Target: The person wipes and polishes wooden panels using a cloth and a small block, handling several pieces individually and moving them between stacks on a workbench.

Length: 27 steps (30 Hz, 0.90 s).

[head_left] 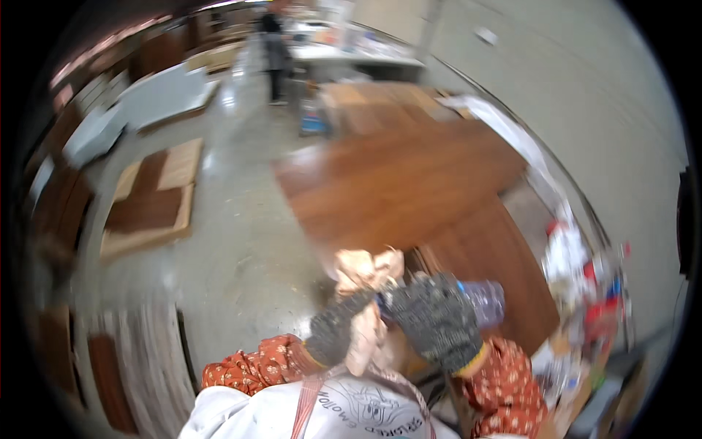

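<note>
Dark grey knit gloves with yellow cuffs cover both hands, which meet low in front of my body. My left hand point(337, 327) is closed on a crumpled pale beige cloth point(368, 269), which bunches out above it and hangs down below. My right hand point(436, 320) is wrapped round a clear plastic bottle point(485, 302), whose base sticks out to the right. A small blue patch shows between the hands at the bottle's other end; whether it is the cap is too blurred to tell. Just beyond the hands lies a brown wood-grain panel point(395, 186).
Another brown panel point(486, 256) lies beneath the first. Plastic bottles and wrappings point(603, 293) crowd the right side by the wall. Stacked boards point(150, 197) lie on the floor at left, with grey planks point(142, 358) nearer. A person point(276, 55) stands far off by a white table point(358, 53).
</note>
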Motion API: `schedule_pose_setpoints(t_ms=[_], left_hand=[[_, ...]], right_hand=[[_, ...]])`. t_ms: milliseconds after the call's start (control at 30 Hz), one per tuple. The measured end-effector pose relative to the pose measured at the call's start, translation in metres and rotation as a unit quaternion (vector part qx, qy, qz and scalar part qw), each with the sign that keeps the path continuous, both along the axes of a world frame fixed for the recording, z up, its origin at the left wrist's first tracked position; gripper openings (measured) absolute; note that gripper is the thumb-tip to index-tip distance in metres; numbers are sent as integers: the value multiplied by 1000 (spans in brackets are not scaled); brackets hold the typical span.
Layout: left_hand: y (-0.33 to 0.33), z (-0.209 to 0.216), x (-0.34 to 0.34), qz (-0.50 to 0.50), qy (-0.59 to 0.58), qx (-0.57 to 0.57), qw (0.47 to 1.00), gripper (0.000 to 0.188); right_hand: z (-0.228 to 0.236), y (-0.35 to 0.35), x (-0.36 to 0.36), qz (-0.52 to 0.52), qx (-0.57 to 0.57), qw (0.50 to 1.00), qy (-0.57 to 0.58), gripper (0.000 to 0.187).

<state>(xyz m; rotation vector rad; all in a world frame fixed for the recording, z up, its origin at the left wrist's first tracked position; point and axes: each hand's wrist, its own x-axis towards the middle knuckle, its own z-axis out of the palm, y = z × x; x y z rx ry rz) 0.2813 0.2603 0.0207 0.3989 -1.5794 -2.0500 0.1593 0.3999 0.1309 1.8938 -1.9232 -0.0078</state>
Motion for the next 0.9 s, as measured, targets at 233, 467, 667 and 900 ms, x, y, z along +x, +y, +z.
schedule_pose_setpoints(t_ms=[233,467,667,900], left_hand=[[19,-21,-5,-45,47,-145,987,38],[85,41,-43,-266,111,18,957,50],[84,54,-13,-223,16,213,951,42],[54,-73,24,-176,318,169,916,68]], right_hand=[[-4,71,6,-128,-49,970,-199,35],[29,149,-34,-155,-362,912,-119,44],[-7,288,-167,-408,-524,748,1,62],[-49,250,-319,-547,-326,767,-80,64]])
